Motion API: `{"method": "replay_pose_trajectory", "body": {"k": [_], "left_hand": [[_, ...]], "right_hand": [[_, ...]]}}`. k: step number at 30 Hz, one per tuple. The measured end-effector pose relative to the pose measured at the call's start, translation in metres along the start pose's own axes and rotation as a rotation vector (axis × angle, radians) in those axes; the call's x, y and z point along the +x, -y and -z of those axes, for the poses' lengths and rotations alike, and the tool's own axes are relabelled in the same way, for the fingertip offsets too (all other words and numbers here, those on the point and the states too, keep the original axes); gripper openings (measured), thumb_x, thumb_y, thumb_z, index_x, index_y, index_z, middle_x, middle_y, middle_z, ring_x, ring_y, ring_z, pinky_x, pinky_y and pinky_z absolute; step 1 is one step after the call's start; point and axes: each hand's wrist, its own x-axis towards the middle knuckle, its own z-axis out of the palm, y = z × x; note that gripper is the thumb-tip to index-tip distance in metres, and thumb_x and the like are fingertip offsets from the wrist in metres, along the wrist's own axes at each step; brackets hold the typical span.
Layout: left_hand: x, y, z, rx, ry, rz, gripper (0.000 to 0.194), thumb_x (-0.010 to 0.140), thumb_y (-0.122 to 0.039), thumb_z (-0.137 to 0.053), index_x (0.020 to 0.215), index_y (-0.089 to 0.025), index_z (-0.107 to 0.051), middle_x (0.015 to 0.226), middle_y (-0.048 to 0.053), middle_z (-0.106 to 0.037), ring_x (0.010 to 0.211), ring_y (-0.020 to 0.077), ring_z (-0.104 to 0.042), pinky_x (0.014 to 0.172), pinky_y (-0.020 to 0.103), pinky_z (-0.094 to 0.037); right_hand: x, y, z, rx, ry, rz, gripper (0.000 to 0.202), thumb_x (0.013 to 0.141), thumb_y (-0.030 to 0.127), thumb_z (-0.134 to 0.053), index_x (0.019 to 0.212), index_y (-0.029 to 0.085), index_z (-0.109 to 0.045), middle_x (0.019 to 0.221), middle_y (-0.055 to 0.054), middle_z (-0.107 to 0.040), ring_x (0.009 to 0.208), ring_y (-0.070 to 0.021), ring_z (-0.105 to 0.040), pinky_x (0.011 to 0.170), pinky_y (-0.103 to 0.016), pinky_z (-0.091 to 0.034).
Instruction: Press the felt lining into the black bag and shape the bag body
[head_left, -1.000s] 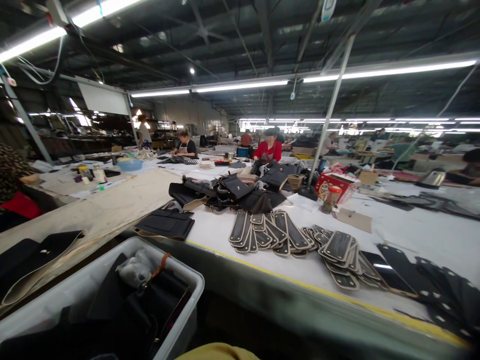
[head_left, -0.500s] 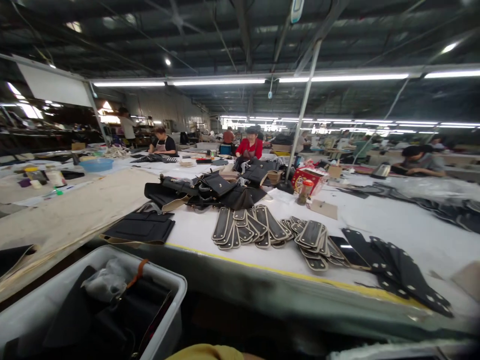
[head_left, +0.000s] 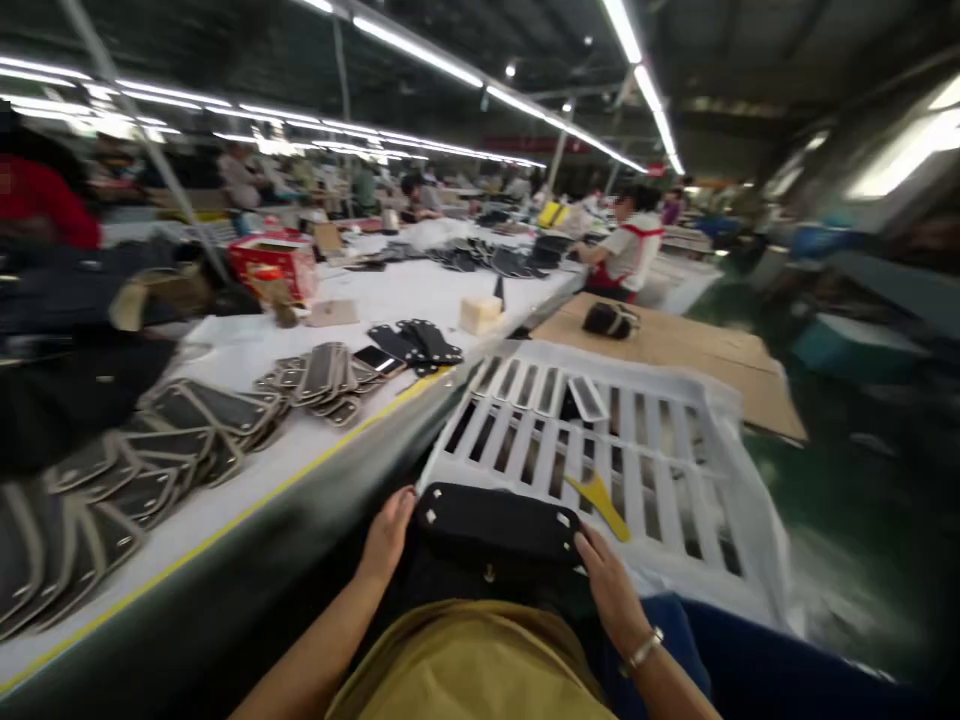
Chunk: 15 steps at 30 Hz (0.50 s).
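Observation:
A black leather piece [head_left: 499, 525] with metal studs at its corners is held level in front of my body, with dark material and a small gold fitting below it. My left hand [head_left: 388, 535] grips its left end, and my right hand [head_left: 604, 575], with a bracelet on the wrist, grips its right end. The fingertips are partly hidden behind the piece. Just beyond it lies a white slatted rack [head_left: 675, 470] with a yellow tool [head_left: 604, 505] on top.
On the white table [head_left: 420, 290] at left are stacks of studded straps [head_left: 217, 410], a phone [head_left: 377, 360], black strips [head_left: 416, 342] and a red box [head_left: 274, 262]. A brown board [head_left: 675, 350] lies behind the rack. A person [head_left: 630, 245] stands beyond it.
The view has swung to the right, so the white bin at the left is out of sight and the rack shows. Both my hands have come into view, holding the black piece.

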Motion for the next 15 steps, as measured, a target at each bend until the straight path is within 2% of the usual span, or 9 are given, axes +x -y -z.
{"method": "replay_pose_trajectory", "body": {"k": [3,5,9,11,15], "left_hand": [[0.017,-0.005,-0.002,-0.036,0.122,0.089,0.055,0.077,-0.053,-0.055,0.112,-0.011,-0.06,0.111,0.011,-0.065,0.109,0.028,-0.056,0.098,0.039,-0.04],[0.018,-0.012,-0.001,-0.02,0.18,0.12,0.055,0.072,-0.05,-0.062,0.112,-0.012,-0.061,0.108,0.01,-0.066,0.107,0.0273,-0.058,0.097,0.037,-0.041],[0.015,-0.019,0.002,0.014,0.298,0.102,0.054,0.071,-0.048,-0.063,0.114,-0.015,-0.06,0.111,0.007,-0.066,0.107,0.0247,-0.058,0.095,0.033,-0.042],[0.014,-0.019,0.001,0.053,0.282,0.083,0.055,0.071,-0.048,-0.063,0.114,-0.015,-0.06,0.11,0.006,-0.066,0.105,0.0244,-0.058,0.094,0.033,-0.043],[0.012,-0.016,-0.006,0.11,0.198,0.051,0.052,0.073,-0.047,-0.06,0.114,-0.016,-0.059,0.107,0.006,-0.066,0.103,0.0237,-0.059,0.093,0.032,-0.043]], "right_hand": [[0.001,-0.005,0.004,0.067,-0.027,-0.088,0.042,0.078,0.045,-0.048,0.108,0.018,-0.062,0.119,-0.01,-0.059,0.117,-0.0275,-0.048,0.106,-0.046,-0.03],[0.008,-0.002,0.0,0.104,-0.026,-0.116,0.044,0.077,0.043,-0.048,0.111,0.018,-0.06,0.12,-0.009,-0.058,0.118,-0.0263,-0.047,0.106,-0.045,-0.029],[0.011,0.006,-0.003,0.143,0.044,-0.14,0.042,0.075,0.038,-0.05,0.112,0.019,-0.058,0.116,-0.007,-0.06,0.113,-0.0259,-0.049,0.102,-0.042,-0.033],[0.01,0.007,-0.003,0.148,0.034,-0.16,0.039,0.075,0.037,-0.049,0.108,0.019,-0.058,0.11,-0.007,-0.061,0.108,-0.0257,-0.052,0.099,-0.041,-0.036],[0.01,0.005,-0.013,0.149,-0.077,-0.193,0.036,0.077,0.038,-0.046,0.104,0.018,-0.058,0.105,-0.007,-0.061,0.102,-0.0245,-0.052,0.097,-0.039,-0.036]]}}
